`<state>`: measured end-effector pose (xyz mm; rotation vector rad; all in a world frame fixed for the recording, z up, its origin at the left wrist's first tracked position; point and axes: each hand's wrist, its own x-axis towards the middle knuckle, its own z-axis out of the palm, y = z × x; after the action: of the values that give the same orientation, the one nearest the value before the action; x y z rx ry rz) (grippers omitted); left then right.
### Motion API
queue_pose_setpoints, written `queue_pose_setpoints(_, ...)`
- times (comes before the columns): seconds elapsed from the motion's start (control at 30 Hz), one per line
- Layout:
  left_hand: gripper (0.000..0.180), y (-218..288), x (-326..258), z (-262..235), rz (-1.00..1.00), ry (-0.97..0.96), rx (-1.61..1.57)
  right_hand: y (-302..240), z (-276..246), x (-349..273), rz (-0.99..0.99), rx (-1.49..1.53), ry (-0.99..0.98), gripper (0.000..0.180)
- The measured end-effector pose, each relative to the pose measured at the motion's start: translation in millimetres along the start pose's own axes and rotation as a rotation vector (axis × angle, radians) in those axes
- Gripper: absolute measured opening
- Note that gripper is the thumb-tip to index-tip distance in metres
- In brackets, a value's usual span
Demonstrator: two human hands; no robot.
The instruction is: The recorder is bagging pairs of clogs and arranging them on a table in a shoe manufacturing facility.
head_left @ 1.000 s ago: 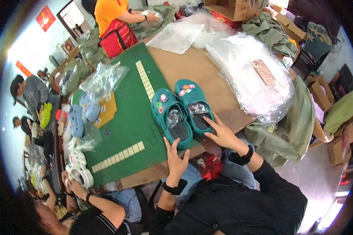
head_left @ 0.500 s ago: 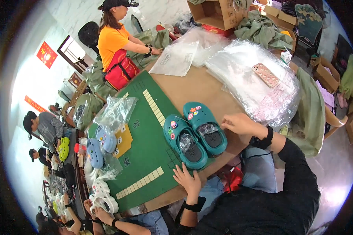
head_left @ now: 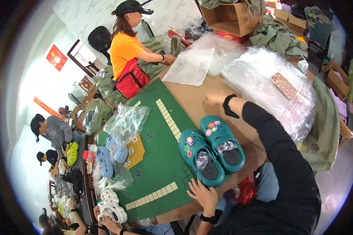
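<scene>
Lighting: bright, even daylight; far-left wall blown out white. Glare on clear plastic bags (head_left: pixel 262 74). Shadows soft, faint beneath teal clogs (head_left: pixel 211 152). Heavy fisheye bending, black vignette at rim. Slight softness toward edges.

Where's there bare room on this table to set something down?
Free: brown tabletop between the tile row and right hand; green mat left of the teal clogs. Crowded: plastic bags far right, blue clogs at the mat's left edge.
</scene>
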<state>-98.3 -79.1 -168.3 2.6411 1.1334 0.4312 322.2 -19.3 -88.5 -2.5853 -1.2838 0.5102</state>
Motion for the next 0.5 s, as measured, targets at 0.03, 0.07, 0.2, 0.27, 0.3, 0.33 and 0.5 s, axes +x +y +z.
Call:
queue_pose_setpoints(0.03, 0.058, 6.8, 2.2, 2.2, 0.040, -0.026, -0.015, 24.3, 7.0, 17.1, 0.055, 0.004, 0.177, 0.038)
queue_pose_setpoints(0.07, 0.058, 12.8, 3.6, 4.9, 0.079, -0.052, -0.028, 52.6, 12.3, 29.4, 0.108, 0.005, 0.354, 0.037)
queue_pose_setpoints(0.2, 0.059, 5.2, 1.8, 3.1, 0.015, -0.055, 0.001, 22.8, 25.2, 76.9, 0.048, -0.034, 0.393, 0.037)
queue_pose_setpoints(0.27, 0.060, 8.5, 1.8, 5.7, 0.039, -0.055, -0.027, 47.9, 25.4, 82.2, 0.075, -0.084, 0.328, 0.036)
queue_pose_setpoints(0.3, 0.060, 7.3, 0.2, 5.4, 0.023, -0.054, 0.002, 42.8, 29.1, 87.0, 0.080, -0.136, 0.302, 0.039)
queue_pose_setpoints(0.33, 0.060, 7.2, -1.0, 5.1, 0.008, -0.056, 0.029, 37.7, 32.5, 92.2, 0.089, -0.190, 0.275, 0.042)
queue_pose_setpoints(0.5, 0.060, 7.7, -0.8, 5.1, -0.031, -0.090, -0.018, 32.5, 45.9, 95.9, 0.127, -0.115, 0.326, 0.056)
